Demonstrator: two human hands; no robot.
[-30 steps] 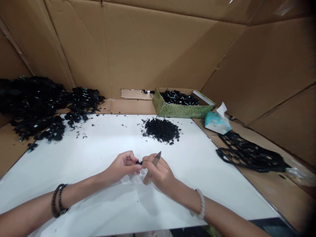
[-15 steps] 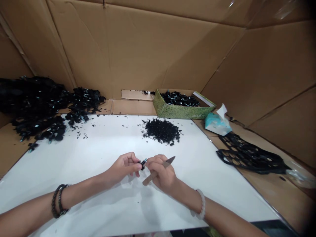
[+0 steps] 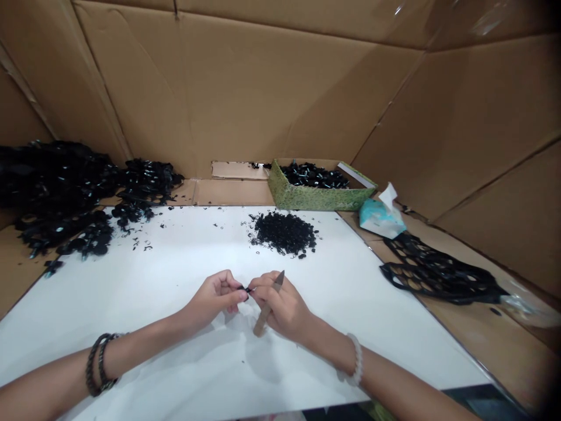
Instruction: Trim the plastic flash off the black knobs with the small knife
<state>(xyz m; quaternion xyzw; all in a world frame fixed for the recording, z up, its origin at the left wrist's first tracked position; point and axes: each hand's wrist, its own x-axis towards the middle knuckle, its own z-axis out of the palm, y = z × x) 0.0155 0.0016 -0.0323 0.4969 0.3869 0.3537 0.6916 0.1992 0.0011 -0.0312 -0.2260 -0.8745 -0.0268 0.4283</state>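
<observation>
Above the middle of the white tabletop (image 3: 175,339), my left hand (image 3: 221,294) pinches a small black part (image 3: 246,292) between thumb and fingers. My right hand (image 3: 280,304) is closed around a knife (image 3: 263,318) with a tan handle, its pointed blade sticking up past the fingers. The right thumb and index fingertips meet the near end of the black part and hide some of it. Beyond the hands lies a heap of tiny black rings and scraps (image 3: 286,233).
A green patterned box (image 3: 324,202) of black parts with metal pins stands at the back. Large piles of black parts (image 3: 56,181) fill the left. To the right are a tissue pack (image 3: 381,219) and a black mesh-like rubber piece (image 3: 442,272). Cardboard walls (image 3: 280,88) enclose the table.
My right hand has turned, so the knife points more upright. Its fingertips have closed in on the black part, and the part's shiny pin no longer shows. The view has shifted slightly.
</observation>
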